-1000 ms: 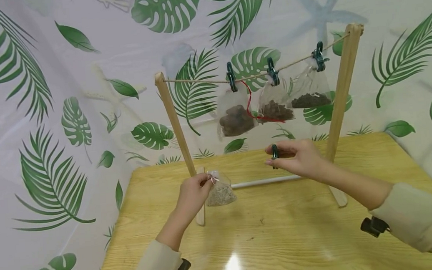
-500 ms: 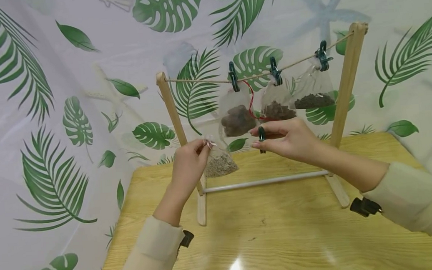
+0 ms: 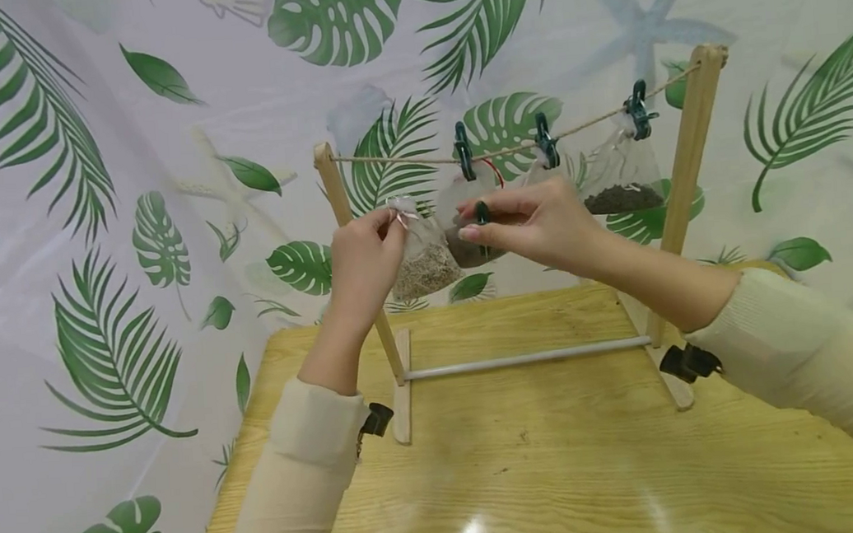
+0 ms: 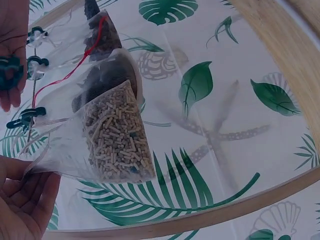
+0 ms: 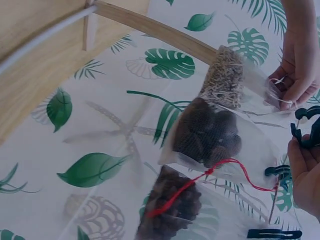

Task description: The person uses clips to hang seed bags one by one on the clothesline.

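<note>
My left hand (image 3: 368, 258) pinches the gathered neck of a sheer drawstring bag (image 3: 427, 268), which hangs below the fingers. Pale, pellet-like bits (image 4: 119, 137) fill its lower part in the left wrist view. Between thumb and fingers, my right hand (image 3: 542, 219) pinches a dark green spring clamp (image 3: 481, 215). That clamp is just right of the bag and below the cord (image 3: 404, 161). Several sheer bags hang clipped along the cord; one holds large dark lumps (image 5: 207, 132), another brown chunks (image 5: 172, 202), and the rightmost dark granules (image 3: 624, 197). The right hand covers part of the middle ones.
Two wooden posts carry the cord, the left post (image 3: 333, 186) and the right post (image 3: 690, 157). A white rod (image 3: 529, 359) joins them low over the wooden table (image 3: 559, 464). A red string (image 5: 235, 162) trails from a hanging bag. Leaf-printed cloth (image 3: 92, 158) stands behind.
Both hands have risen toward the cord, the left carrying the pellet bag and the right the clamp. The right hand has also moved left, closer to the bag.
</note>
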The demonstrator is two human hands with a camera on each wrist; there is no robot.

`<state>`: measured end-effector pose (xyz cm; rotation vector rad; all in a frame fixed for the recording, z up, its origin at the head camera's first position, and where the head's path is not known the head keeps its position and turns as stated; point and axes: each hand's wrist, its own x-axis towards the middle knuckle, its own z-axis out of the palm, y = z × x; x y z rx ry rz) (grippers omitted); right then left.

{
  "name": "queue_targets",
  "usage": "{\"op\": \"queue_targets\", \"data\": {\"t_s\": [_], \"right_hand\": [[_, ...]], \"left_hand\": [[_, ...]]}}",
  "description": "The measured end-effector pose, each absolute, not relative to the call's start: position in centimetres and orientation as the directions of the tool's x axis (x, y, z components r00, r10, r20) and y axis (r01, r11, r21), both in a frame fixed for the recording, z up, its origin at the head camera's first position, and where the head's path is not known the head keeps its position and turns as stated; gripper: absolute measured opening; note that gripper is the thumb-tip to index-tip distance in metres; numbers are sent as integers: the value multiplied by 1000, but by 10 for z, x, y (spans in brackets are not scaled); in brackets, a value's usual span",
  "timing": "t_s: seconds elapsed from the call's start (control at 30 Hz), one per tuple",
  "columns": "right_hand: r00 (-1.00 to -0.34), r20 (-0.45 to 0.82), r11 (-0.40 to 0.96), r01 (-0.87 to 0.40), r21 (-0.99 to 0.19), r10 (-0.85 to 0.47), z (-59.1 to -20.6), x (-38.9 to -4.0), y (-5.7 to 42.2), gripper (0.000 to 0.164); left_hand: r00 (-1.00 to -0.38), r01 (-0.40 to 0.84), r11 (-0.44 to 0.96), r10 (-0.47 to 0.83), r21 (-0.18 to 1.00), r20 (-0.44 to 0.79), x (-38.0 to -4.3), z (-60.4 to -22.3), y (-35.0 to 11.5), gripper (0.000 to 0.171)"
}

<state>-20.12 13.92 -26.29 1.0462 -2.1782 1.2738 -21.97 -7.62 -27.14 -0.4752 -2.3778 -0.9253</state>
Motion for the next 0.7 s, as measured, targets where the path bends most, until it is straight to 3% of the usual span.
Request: {"op": "queue_targets", "data": {"t_s": [0.17, 0.37, 0.47, 0.7], "right_hand": [[-726, 578, 283, -682, -675, -372, -238, -210, 132, 20], [-809, 508, 68, -548, -834, -296, -213, -227, 115, 20], [-831, 488, -18, -503, -864, -268, -203, -235, 106, 18], [-835, 480, -39, -488, -872, -270, -189, -251, 91, 17]], "left_hand": [[-799, 475, 694, 82, 541, 596, -227, -265, -78, 23], [-756, 503, 650, 11, 569, 655, -238, -265, -81, 19], [-730, 527, 632, -4, 568, 683, -241, -264, -81, 20], [-721, 540, 616, -14, 574, 693, -247, -259, -79, 20]]}}
